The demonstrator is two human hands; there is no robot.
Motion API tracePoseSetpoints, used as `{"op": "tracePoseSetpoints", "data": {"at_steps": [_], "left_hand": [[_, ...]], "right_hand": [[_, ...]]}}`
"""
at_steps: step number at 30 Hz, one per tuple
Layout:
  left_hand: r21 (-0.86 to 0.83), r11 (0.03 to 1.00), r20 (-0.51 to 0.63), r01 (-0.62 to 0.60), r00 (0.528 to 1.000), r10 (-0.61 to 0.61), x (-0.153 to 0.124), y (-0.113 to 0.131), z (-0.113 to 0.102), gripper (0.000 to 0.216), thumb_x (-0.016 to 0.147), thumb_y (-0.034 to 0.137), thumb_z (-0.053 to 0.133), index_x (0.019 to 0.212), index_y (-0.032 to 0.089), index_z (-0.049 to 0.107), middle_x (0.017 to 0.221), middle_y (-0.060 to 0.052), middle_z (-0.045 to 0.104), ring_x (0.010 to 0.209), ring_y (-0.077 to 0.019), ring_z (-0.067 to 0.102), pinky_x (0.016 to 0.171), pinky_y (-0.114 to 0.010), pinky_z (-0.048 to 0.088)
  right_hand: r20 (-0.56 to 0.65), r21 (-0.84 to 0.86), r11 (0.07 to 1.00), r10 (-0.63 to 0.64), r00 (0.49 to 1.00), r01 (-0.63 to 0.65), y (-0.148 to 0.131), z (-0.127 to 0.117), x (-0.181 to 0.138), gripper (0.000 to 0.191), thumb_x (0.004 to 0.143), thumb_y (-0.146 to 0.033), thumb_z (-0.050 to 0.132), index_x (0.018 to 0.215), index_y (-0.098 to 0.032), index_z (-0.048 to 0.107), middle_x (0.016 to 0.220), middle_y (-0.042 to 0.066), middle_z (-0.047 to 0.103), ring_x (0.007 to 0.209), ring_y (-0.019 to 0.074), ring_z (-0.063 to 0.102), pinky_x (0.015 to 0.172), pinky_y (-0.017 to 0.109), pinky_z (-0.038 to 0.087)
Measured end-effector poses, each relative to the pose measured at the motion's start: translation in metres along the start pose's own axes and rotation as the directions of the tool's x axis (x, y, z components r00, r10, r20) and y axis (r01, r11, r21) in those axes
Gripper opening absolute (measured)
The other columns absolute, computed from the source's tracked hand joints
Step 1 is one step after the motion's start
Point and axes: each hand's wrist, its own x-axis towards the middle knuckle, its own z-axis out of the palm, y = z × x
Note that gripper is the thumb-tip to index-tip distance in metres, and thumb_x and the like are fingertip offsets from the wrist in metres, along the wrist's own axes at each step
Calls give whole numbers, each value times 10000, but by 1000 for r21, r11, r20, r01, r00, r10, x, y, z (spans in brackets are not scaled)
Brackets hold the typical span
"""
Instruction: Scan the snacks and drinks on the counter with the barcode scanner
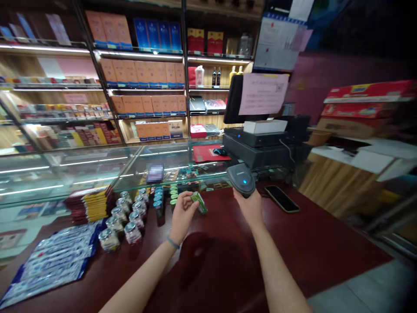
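My left hand (pixel 182 215) holds a small green packet (pixel 199 201) above the dark red counter (pixel 309 243), tilted toward the right. My right hand (pixel 250 205) grips a grey handheld barcode scanner (pixel 241 178) with a blue light on its head, a short way to the right of the packet. The scanner's head points toward the packet; the two are apart.
Rows of small jars (pixel 125 217) and blue-white packets (pixel 55 261) lie at the left, beside a red-yellow stack (pixel 91 204). A black phone (pixel 282 198) lies right of the scanner. A till with monitor (pixel 260 130) stands behind, next to a glass display case (pixel 97 165) and stocked shelves.
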Motion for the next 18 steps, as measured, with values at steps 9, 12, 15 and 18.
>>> {"op": "tracePoseSetpoints", "data": {"at_steps": [9, 12, 15, 18], "left_hand": [[60, 997, -26, 38, 999, -37, 68, -88, 111, 386, 758, 235, 789, 1060, 207, 551, 885, -9, 667, 861, -170, 698, 830, -313, 548], [99, 992, -50, 75, 996, -70, 80, -110, 138, 308, 748, 193, 799, 944, 200, 561, 894, -33, 686, 898, -185, 700, 875, -335, 552], [146, 982, -87, 119, 990, -107, 89, -125, 157, 280, 747, 147, 788, 922, 201, 577, 890, -34, 691, 877, -186, 700, 862, -334, 556], [213, 969, -84, 123, 991, -107, 96, -136, 165, 235, 767, 123, 758, 923, 195, 597, 887, -39, 692, 864, -191, 697, 845, -333, 548]], "right_hand": [[-174, 28, 992, 124, 977, -121, 17, -37, 23, 228, 746, -399, 733, 810, -217, 612, 802, 84, 759, 737, 263, 719, 712, 371, 564], [-219, 61, 985, 169, 961, -160, 19, -42, 23, 222, 728, -374, 740, 819, -208, 624, 701, 51, 731, 560, 215, 656, 613, 343, 549], [-266, 112, 979, 192, 945, -167, 21, -44, 23, 223, 732, -379, 740, 809, -201, 629, 666, 40, 711, 510, 199, 631, 548, 322, 545], [-281, 125, 974, 215, 935, -187, 24, -45, 24, 228, 730, -369, 749, 826, -190, 645, 635, 31, 699, 498, 198, 634, 514, 307, 545]]}}
